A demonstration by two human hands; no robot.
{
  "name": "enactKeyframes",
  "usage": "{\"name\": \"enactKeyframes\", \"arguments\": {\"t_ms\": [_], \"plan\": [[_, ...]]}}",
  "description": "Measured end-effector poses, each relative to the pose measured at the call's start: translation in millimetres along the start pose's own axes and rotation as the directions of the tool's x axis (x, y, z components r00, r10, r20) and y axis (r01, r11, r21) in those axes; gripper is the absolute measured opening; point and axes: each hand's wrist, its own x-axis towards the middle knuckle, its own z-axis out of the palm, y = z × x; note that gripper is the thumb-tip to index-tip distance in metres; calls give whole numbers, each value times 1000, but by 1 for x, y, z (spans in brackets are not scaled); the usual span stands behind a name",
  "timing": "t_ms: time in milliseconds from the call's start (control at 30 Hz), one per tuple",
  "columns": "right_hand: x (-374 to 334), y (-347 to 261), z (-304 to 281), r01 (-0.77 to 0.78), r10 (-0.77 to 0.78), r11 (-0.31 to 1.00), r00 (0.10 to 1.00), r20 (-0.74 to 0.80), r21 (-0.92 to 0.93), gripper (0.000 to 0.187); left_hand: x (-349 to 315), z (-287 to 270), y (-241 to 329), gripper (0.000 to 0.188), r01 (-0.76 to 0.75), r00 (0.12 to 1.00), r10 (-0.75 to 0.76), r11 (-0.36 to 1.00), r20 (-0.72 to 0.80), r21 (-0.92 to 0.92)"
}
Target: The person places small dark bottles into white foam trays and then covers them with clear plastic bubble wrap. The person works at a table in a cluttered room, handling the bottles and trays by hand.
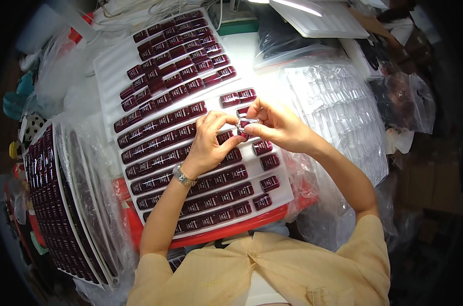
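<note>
Both hands meet over a white tray (283, 198) filled with rows of small, glossy dark red rectangular pieces with pale print. Between my fingertips is a small dark red piece with a clear, shiny casing (247, 124); whether the casing is fully seated on it I cannot tell. My left hand (209, 141), with a metal watch on the wrist, pinches it from the left between thumb and fingers. From the right, my right hand (278, 125) grips the same piece, fingers curled. The fingers partly hide it and the tray pieces beneath.
Behind lies another white tray (105, 76) with more dark red pieces. At right, clear plastic casings (333, 97) lie in rows on a sheet. A stack of filled trays (47, 204) in plastic wrap stands at left. Red material (231, 228) shows under the near edge.
</note>
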Motion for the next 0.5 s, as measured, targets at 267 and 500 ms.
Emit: {"name": "enactKeyframes", "arguments": {"t_ms": [267, 500], "plan": [[-4, 7, -11, -46, 48, 995, 999, 17, -85, 19, 2, -5, 16, 35, -165, 986, 168, 949, 12, 267], [-9, 8, -39, -20, -492, 342, 848, -197, -940, 52, 7, -1, 1, 31, 21, 993, 42, 858, -112, 513]]}}
